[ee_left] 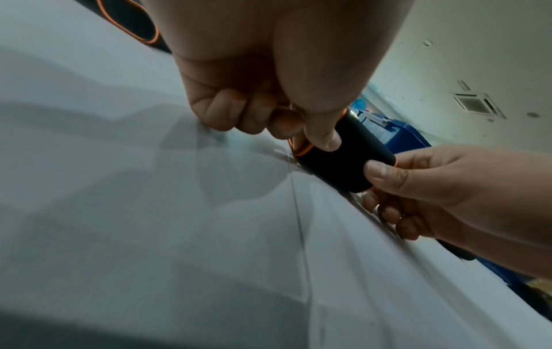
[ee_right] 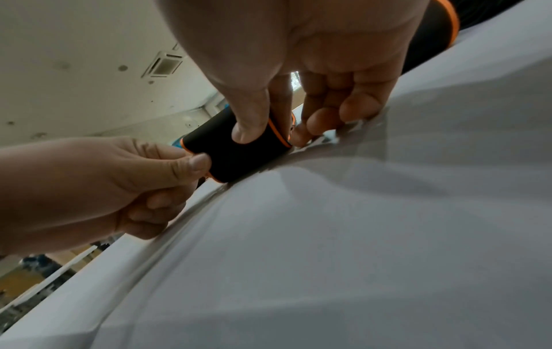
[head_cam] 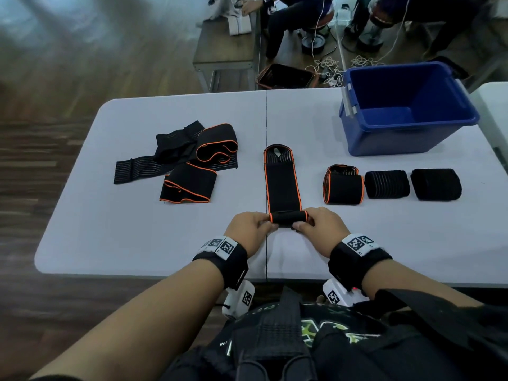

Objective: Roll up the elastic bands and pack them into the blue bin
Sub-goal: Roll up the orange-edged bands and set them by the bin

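The orange-edged band (head_cam: 283, 182) lies flat on the white table (head_cam: 137, 229), its long axis running straight away from the person. Its near end is a small roll (head_cam: 288, 216), pinched by the left hand (head_cam: 248, 229) and right hand (head_cam: 320, 226) alike. The blue bin (head_cam: 406, 111) stands far right, three finished rolls (head_cam: 387, 184) before it; wooden floor surrounds.

I see a shared work or lab room: white folding worktop (head_cam: 165, 243), wood-plank floor (head_cam: 55, 160), ceiling air-conditioning cassette (ee_left: 477, 104), tangled white cables (head_cam: 327, 66) beside seated people (head_cam: 288, 20).
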Demonstrator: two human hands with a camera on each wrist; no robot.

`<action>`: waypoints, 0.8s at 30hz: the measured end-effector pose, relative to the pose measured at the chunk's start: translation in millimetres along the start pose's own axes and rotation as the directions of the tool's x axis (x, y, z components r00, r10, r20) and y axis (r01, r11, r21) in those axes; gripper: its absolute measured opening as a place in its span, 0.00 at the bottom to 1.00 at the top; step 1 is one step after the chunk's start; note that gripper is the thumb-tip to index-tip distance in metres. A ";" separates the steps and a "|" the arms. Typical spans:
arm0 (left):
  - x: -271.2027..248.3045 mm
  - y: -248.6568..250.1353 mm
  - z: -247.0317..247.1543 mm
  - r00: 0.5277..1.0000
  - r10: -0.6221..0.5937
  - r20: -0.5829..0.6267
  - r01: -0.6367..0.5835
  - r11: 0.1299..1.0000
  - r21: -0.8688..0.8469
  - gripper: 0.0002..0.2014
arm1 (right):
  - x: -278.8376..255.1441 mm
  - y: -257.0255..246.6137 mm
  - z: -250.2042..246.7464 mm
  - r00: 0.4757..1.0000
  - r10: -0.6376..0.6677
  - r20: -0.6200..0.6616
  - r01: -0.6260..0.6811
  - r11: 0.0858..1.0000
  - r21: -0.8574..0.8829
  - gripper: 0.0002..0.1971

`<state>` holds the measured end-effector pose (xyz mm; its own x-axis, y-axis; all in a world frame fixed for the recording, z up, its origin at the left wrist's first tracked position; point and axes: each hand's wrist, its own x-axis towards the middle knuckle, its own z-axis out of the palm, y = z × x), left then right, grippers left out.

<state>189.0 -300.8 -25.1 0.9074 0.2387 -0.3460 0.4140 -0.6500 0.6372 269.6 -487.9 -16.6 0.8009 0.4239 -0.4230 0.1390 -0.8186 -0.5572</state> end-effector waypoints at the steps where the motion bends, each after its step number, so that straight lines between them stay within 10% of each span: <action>1: 1.0 1.3 -0.4 1.000 -0.007 -0.002 0.007 1.000 -0.001 0.10 | 0.7 -0.7 -0.6 1.000 0.005 -0.014 -0.005 1.000 0.023 0.12; 11: 12.5 10.2 -5.5 0.993 -0.120 0.006 0.120 0.988 -0.093 0.24 | 11.9 -11.3 -9.6 0.993 0.117 0.007 -0.117 0.993 -0.004 0.25; 24: 12.6 23.9 -6.7 0.980 -0.189 -0.057 0.192 0.980 0.059 0.15 | 21.9 -7.4 -9.0 0.987 0.146 -0.068 -0.149 0.988 -0.039 0.22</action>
<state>210.9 -308.5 -9.6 0.8153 0.3983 -0.4204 0.5759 -0.6334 0.5168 291.4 -476.0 -15.3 0.8505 0.2726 -0.4499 0.0412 -0.8871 -0.4598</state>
